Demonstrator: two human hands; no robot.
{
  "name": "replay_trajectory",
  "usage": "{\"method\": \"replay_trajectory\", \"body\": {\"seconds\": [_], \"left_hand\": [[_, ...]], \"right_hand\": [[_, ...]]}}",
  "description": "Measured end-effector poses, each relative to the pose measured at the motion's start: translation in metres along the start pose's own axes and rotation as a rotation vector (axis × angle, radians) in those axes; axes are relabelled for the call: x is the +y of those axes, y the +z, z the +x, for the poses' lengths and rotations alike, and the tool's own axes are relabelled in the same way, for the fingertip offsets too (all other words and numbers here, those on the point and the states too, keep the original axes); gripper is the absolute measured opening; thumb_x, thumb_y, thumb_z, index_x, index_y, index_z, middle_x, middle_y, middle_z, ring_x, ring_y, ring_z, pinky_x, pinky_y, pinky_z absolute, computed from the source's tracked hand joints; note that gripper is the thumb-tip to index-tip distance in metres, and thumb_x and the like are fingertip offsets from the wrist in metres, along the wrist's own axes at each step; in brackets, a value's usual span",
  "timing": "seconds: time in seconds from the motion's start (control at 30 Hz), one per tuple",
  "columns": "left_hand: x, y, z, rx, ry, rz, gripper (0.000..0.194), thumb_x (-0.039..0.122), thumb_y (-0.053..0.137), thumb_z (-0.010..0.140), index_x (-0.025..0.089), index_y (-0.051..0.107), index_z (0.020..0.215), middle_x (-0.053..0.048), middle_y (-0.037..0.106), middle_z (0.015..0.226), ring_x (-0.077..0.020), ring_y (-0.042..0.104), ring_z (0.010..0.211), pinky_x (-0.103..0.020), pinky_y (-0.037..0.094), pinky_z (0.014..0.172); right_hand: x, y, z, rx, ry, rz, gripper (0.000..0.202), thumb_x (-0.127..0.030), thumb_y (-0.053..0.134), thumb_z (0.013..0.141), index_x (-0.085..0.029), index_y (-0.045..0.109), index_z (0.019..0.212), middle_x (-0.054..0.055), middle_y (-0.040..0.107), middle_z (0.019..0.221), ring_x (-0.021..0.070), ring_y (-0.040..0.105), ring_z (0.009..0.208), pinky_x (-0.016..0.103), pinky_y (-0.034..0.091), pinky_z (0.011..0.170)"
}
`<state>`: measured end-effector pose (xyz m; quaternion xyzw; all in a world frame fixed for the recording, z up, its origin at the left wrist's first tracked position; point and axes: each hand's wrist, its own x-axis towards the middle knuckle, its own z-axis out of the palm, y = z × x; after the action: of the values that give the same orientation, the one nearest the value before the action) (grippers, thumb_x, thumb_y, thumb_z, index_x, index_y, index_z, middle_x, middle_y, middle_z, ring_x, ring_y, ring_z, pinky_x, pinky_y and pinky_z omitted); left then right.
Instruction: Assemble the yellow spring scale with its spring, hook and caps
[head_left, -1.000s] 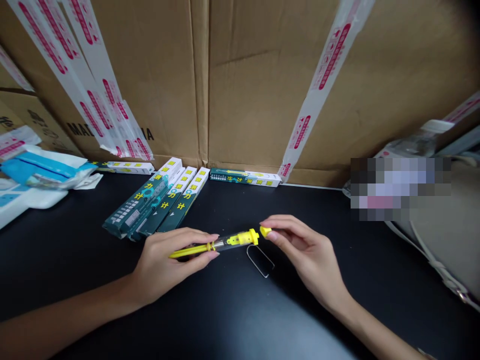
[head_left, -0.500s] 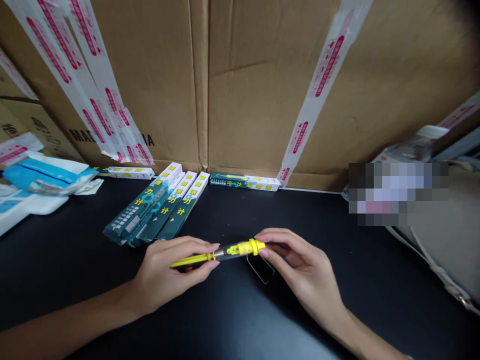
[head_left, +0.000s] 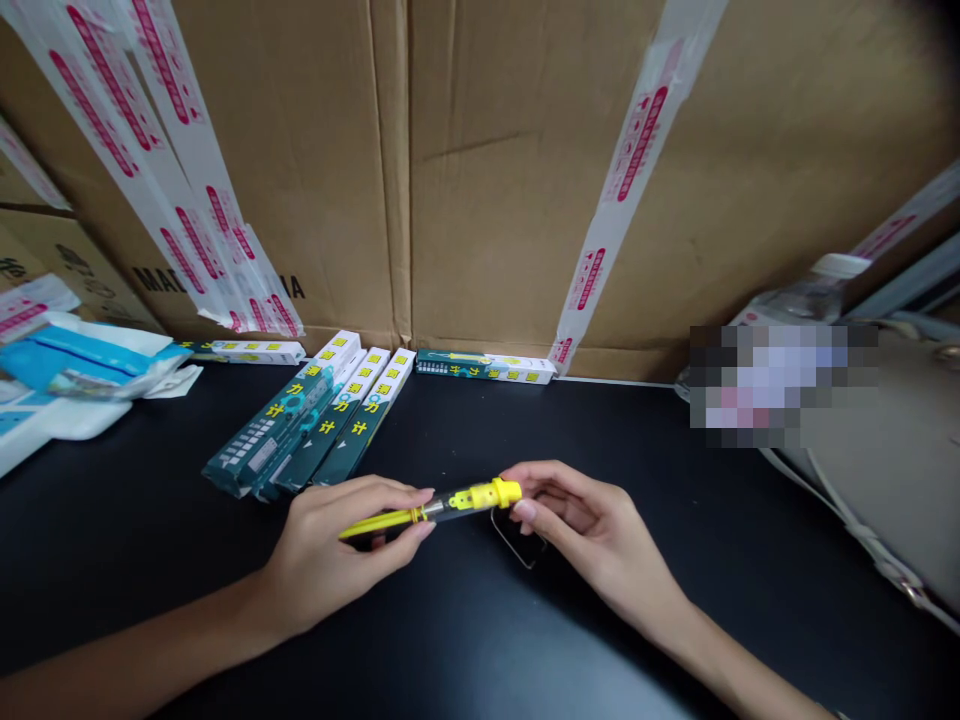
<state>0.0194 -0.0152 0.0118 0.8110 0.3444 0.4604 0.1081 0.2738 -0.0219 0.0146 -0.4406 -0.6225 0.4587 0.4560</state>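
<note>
A tube spring scale (head_left: 450, 502), with a clear barrel and yellow inner parts, is held nearly level above the black table, its right end slightly higher. My left hand (head_left: 349, 530) is closed on the barrel's left part, thumb below and fingers above; a yellow strip runs back under the palm. At the other end is a yellow cap (head_left: 508, 492), pinched by my right hand (head_left: 581, 515) with thumb and index finger. A thin metal wire loop (head_left: 514, 545) hangs below the cap, partly hidden by the right fingers.
Several green-and-white printed boxes (head_left: 281, 420) lie left of centre, with another box (head_left: 486, 366) along the large carton (head_left: 495, 200). Blue-and-white packages (head_left: 97, 360) are at left. A clear bottle (head_left: 806, 295) and a grey bag (head_left: 877, 450) stand at right.
My right thumb and fingers have shifted slightly on the yellow cap, and the right hand has moved a little left. The left hand's grip looks the same. The whole view has shifted slightly.
</note>
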Motion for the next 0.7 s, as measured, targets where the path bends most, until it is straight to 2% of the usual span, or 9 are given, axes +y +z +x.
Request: {"method": "replay_trajectory", "body": {"seconds": [0.1,0.2,0.33,0.43,0.57,0.7], "left_hand": [[-0.0008,0.0001,-0.0001,0.002,-0.011,0.005,0.014,0.012,0.076,0.079,0.019,0.076,0.091,-0.002,0.081,0.087,-0.0154,0.077,0.067,-0.018,0.065,0.062],[-0.0005,0.0002,-0.0004,-0.011,0.008,-0.014,0.015,0.010,0.076,0.079,0.019,0.076,0.091,-0.003,0.081,0.087,-0.0150,0.077,0.067,-0.017,0.064,0.061],[0.0021,-0.0005,-0.0001,-0.019,0.039,-0.033,0.016,0.010,0.075,0.080,0.020,0.075,0.092,-0.002,0.081,0.088,-0.0144,0.077,0.069,-0.016,0.063,0.060],[0.0042,-0.0012,0.0000,-0.028,0.076,-0.010,0.017,0.010,0.075,0.079,0.021,0.075,0.092,-0.001,0.081,0.087,-0.0140,0.077,0.069,-0.014,0.062,0.058],[0.0049,-0.0008,-0.0009,-0.032,0.096,-0.002,0.017,0.009,0.076,0.079,0.020,0.075,0.092,-0.001,0.081,0.087,-0.0126,0.077,0.067,-0.012,0.061,0.057],[0.0042,0.0004,-0.0008,-0.014,0.082,-0.013,0.018,0.008,0.076,0.078,0.020,0.076,0.093,-0.001,0.081,0.088,-0.0131,0.077,0.069,-0.013,0.061,0.058]], "right_hand": [[0.0023,-0.0027,0.0015,-0.052,0.033,0.029,0.024,-0.036,0.072,0.087,-0.019,0.073,0.104,0.006,0.074,0.089,0.0156,0.070,0.072,0.028,0.062,0.070],[0.0047,-0.0046,0.0009,-0.073,0.029,-0.045,0.023,-0.038,0.066,0.091,-0.019,0.072,0.102,0.005,0.073,0.086,0.0155,0.068,0.069,0.027,0.060,0.063],[0.0026,-0.0052,-0.0022,-0.065,-0.120,-0.378,0.022,-0.037,0.055,0.099,-0.020,0.068,0.092,0.002,0.069,0.077,0.0152,0.063,0.066,0.027,0.051,0.060],[0.0002,-0.0029,-0.0039,-0.069,-0.240,-0.556,0.035,-0.034,0.042,0.105,-0.021,0.060,0.077,0.000,0.060,0.068,0.0136,0.055,0.058,0.027,0.043,0.057],[0.0013,-0.0001,-0.0030,-0.099,-0.288,-0.625,0.049,-0.034,0.032,0.108,-0.022,0.048,0.063,-0.001,0.052,0.061,0.0129,0.051,0.055,0.027,0.040,0.057],[0.0029,-0.0067,0.0000,-0.130,-0.313,-0.649,0.050,-0.040,0.028,0.108,-0.021,0.056,0.070,0.001,0.056,0.065,0.0164,0.055,0.063,0.030,0.043,0.062]]}}
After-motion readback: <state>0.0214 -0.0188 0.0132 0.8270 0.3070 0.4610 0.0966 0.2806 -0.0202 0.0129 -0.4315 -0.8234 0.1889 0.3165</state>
